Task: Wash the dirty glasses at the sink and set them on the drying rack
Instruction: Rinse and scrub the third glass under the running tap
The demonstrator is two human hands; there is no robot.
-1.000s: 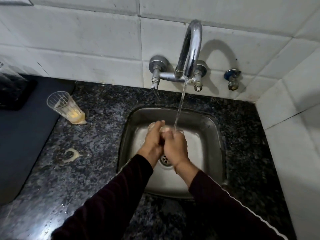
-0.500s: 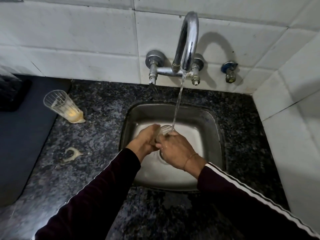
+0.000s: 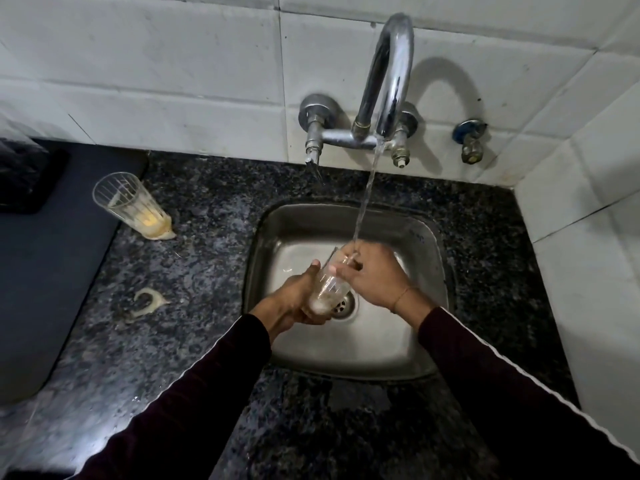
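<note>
Holding a clear glass [image 3: 329, 285] over the steel sink [image 3: 346, 362], I am cupping its base and lower wall in my left hand [image 3: 298, 303], fingers curled round it, with the thumb lying along its side. The glass is tilting, its mouth pointing up and away toward the tap [image 3: 388, 81]. My right hand [image 3: 374, 275] is closing over the rim, fingers bent at the mouth; whether they are reaching inside I cannot tell, since the hand is covering the opening. Water [image 3: 367, 192] is running in a thin stream from the spout and landing right where my right hand is meeting the rim. The base of the glass is hanging just above the drain [image 3: 343, 304].

A second glass [image 3: 131, 206] is standing on the dark speckled counter [image 3: 194, 271] well to the left of the sink, with yellowish residue pooling in its bottom and around its foot. A pale curved smear [image 3: 145, 303] is lying on the counter nearer to me.
</note>
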